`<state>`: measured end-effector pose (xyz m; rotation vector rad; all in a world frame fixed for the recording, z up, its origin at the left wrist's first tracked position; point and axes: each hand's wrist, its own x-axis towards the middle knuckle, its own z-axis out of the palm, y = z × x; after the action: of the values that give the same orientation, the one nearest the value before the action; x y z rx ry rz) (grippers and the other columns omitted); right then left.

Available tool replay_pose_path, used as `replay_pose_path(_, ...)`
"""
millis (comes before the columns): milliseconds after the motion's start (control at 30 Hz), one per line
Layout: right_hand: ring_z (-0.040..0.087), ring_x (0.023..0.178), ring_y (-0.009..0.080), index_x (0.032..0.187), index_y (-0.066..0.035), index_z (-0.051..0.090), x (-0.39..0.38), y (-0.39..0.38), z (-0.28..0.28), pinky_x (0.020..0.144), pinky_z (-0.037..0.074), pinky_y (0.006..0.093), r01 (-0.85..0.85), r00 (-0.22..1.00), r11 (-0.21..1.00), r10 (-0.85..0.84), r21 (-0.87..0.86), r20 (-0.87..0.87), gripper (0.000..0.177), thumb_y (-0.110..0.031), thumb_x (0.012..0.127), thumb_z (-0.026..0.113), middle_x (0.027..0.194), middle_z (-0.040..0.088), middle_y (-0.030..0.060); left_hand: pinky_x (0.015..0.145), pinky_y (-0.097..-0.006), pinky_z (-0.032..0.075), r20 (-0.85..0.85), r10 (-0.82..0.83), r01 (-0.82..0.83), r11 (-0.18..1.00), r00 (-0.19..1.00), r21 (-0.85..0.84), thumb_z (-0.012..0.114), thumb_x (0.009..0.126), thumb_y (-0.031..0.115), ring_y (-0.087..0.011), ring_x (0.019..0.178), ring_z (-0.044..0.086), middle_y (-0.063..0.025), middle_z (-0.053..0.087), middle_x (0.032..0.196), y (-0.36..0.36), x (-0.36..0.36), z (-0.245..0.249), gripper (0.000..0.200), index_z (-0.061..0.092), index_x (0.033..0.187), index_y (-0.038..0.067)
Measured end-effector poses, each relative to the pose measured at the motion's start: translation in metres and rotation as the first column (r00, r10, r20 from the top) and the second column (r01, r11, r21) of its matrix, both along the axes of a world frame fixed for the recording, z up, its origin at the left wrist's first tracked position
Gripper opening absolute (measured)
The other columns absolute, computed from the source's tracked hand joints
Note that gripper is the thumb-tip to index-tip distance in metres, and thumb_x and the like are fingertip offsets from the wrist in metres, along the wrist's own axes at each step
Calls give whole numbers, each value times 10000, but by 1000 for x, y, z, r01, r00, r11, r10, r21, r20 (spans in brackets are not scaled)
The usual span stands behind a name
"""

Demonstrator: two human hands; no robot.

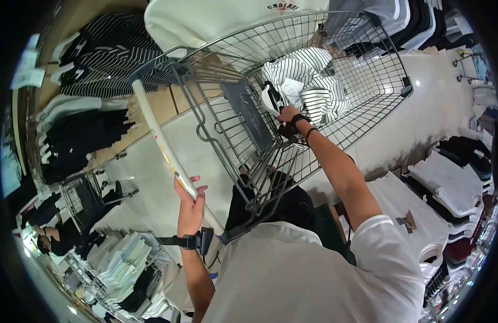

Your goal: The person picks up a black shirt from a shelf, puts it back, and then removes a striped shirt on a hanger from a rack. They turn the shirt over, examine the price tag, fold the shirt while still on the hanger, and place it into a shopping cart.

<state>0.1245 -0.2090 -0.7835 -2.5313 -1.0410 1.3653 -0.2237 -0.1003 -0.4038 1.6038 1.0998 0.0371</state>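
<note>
My left hand is curled around the white handle of a wire shopping cart, with its fingertips showing past the bar. My right hand reaches over the cart's side into the basket, its fingers closed at a black-and-white item near the grey panel. What kind of thing that is, I cannot make out. Beside it lies black-and-white striped clothing, bunched on the basket floor, with a white tag on it.
Striped shirts and black garments hang at the left. Folded white shirts are stacked at the right. A cream sweatshirt hangs beyond the cart. Another cart and a person are at the far left.
</note>
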Motion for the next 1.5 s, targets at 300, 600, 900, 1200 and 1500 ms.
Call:
replay_pose_path(300, 669, 978, 214, 1194, -4, 602, -55, 0, 311, 846, 546, 328, 876, 309, 448, -237, 179, -921, 325, -214, 946, 608, 1166, 660, 128, 884, -350, 492, 79, -91, 93, 995, 993, -31, 510, 1000, 126, -224, 1109, 601, -118, 476, 1337, 18, -28, -16, 572, 194, 1476, 96)
replay_pose_path(600, 663, 979, 209, 1219, 30, 583, -267, 24, 426, 870, 533, 326, 739, 130, 661, 55, 134, -990, 374, -220, 947, 641, 1131, 665, 136, 955, -421, 499, 442, 569, -285, 780, 693, -558, 516, 992, 211, -282, 1144, 567, -142, 563, 1241, 100, -65, 2, 341, 502, 1258, -2)
replay_pose_path(900, 639, 601, 115, 874, 64, 638, -397, 108, 416, 538, 518, 244, 537, 578, 787, -82, 303, -812, 436, -369, 912, 678, 727, 652, 73, 860, -357, 536, 508, 748, -388, 659, 427, -645, 520, 975, 146, -220, 959, 600, -115, 588, 1096, 153, -110, -27, 226, 528, 1150, 4)
replay_pose_path(1200, 612, 502, 135, 725, 62, 633, -439, 127, 380, 458, 517, 253, 679, 547, 688, -240, 257, -802, 463, -367, 888, 696, 638, 626, 90, 663, -285, 534, 385, 80, -141, 981, 919, 132, 533, 1001, 276, -141, 727, 624, -77, 650, 860, 170, -135, -45, 287, 625, 1033, 6)
replay_pose_path(1500, 624, 522, 136, 759, 53, 638, -458, 148, 364, 495, 529, 242, 679, 547, 666, -179, 308, -818, 433, -355, 898, 685, 669, 631, 73, 695, -293, 512, 396, 818, -260, 525, 416, -810, 614, 960, 243, -175, 795, 574, -87, 593, 874, 193, -166, -71, 273, 587, 1020, -22)
